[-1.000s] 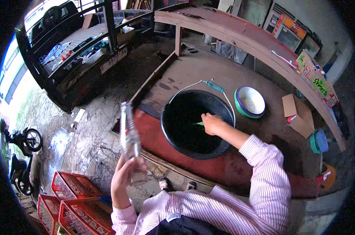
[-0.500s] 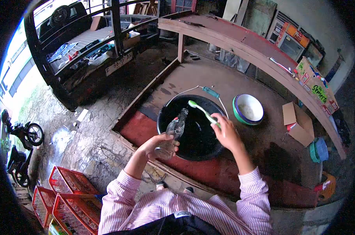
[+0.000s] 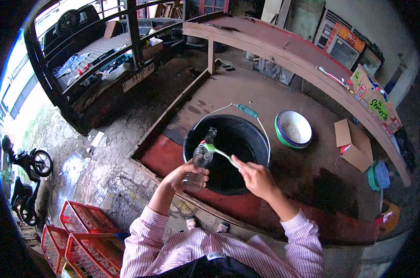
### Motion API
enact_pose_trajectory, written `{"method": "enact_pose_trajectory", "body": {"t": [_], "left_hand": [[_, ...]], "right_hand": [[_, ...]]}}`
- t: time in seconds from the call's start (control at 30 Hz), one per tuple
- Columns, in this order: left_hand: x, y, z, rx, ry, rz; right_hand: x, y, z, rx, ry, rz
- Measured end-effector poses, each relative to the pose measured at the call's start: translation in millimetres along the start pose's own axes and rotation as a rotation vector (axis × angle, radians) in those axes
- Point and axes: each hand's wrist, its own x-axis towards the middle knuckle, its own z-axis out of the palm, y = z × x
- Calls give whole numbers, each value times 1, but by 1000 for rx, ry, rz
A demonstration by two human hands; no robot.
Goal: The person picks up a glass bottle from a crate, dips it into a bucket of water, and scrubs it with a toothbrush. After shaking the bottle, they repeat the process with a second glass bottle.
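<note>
My left hand is closed round the lower part of a clear glass bottle, which leans with its neck pointing up and away from me. Between the fingers of my right hand is the handle of a green and white toothbrush. The brush head meets the bottle's side near its upper part. Both hands are over the near side of a black bucket holding dark liquid. The bucket's wire handle has a teal grip and rests up at the far side.
Stacked bowls, white on top, stand right of the bucket. An opened cardboard box and plastic baskets lie farther right. Red crates sit at lower left. A raised wooden ledge curves behind; a truck bed is at upper left.
The toothbrush has moved left and down, from above the bucket onto the bottle's side. My right hand has shifted left and lower; my left hand still grips the bottle.
</note>
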Motion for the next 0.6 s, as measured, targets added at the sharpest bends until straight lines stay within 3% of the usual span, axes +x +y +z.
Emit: {"method": "enact_pose_trajectory", "body": {"t": [0.07, 0.2, 0.27, 0.4, 0.43, 0.53, 0.6], "left_hand": [[-2, 1, 2, -39, -47, -60], [1, -2, 0, -54, 1, -83], [-3, -2, 5, 18, 19, -22], [-3, -2, 6, 38, -13, -31], [-3, -2, 9, 49, 9, -36], [-3, -2, 7, 33, 28, -32], [-3, -1, 4, 6, 32, -15]], "right_hand": [[6, 11, 11, 33, -26, 60], [24, 36, 26, 14, 142, -6], [16, 3, 12, -14, -114, 98], [22, 24, 28, 42, 45, 67], [30, 29, 22, -65, -42, 197], [25, 22, 31, 24, 10, 84], [11, -9, 15, -31, -62, 94]]}}
